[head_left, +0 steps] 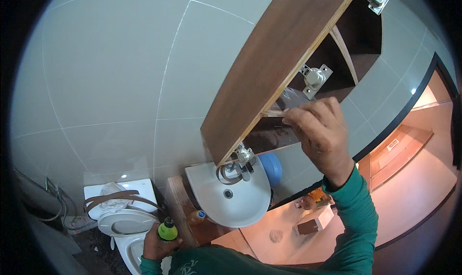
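Low on the left, my left hand [161, 245] is closed around a bright green bottle [167, 231] with a black cap. My right hand [320, 133] is raised to a dark brown wall cabinet [276, 135], its thumb and fingers pinched together at a pale shelf edge. Whatever the pinch holds is too small to make out. Clear plastic [291, 99] lies inside the cabinet just beyond those fingers. The brown cabinet door [272, 58] stands open to the left of my hand, with metal hinges [315, 78] along its inner side.
Beneath the cabinet is a white washbasin [236, 205] with a metal tap [233, 171]. A blue round object [270, 169] sits behind it. At lower left, a long brown strip [113, 197] lies over the toilet tank [91, 193]. A small bottle [196, 217] stands beside the basin.
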The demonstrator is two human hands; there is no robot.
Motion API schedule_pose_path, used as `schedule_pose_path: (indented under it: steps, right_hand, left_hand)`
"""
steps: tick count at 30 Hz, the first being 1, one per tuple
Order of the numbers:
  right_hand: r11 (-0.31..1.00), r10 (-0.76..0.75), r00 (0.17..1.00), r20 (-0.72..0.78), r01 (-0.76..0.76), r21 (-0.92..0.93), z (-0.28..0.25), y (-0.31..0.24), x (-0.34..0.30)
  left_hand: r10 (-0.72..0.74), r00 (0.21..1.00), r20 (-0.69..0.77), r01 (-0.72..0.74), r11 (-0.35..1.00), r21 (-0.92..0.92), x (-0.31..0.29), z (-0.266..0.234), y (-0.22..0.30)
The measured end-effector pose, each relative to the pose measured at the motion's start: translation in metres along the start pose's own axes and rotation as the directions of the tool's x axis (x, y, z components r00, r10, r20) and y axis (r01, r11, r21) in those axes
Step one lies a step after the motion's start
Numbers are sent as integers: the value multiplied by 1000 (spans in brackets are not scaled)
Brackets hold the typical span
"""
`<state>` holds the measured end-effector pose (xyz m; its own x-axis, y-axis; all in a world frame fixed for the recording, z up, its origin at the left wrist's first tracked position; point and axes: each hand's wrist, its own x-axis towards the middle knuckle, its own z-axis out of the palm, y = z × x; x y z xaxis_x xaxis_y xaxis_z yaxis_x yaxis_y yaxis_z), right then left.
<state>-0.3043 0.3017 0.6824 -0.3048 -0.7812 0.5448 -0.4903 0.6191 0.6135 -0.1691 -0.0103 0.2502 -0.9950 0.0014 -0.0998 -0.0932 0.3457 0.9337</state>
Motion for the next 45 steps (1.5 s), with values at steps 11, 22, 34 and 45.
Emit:
schedule_pose_path:
  steps: [11, 22, 34, 45]
  right_hand:
    - [995, 17, 992, -128, -30, -98, -14, 4, 14]
    - [983, 168, 969, -182, -179, -43, -24, 0, 16]
    - [-137, 935, 272, 229, -317, 939, 50, -63, -24]
    - [-479, 847, 301, 437, 79, 874, 86, -79, -3]
  left_hand:
    - [-49, 998, 27, 49, 999, -19, 4, 7, 0]
    - [-57, 998, 19, 57, 998, -3, 7, 6, -5]
    - [-39, 991, 124, 26, 994, 103, 11, -3, 10]
    - [214, 977, 17, -213, 975, -59, -14, 2, -11]
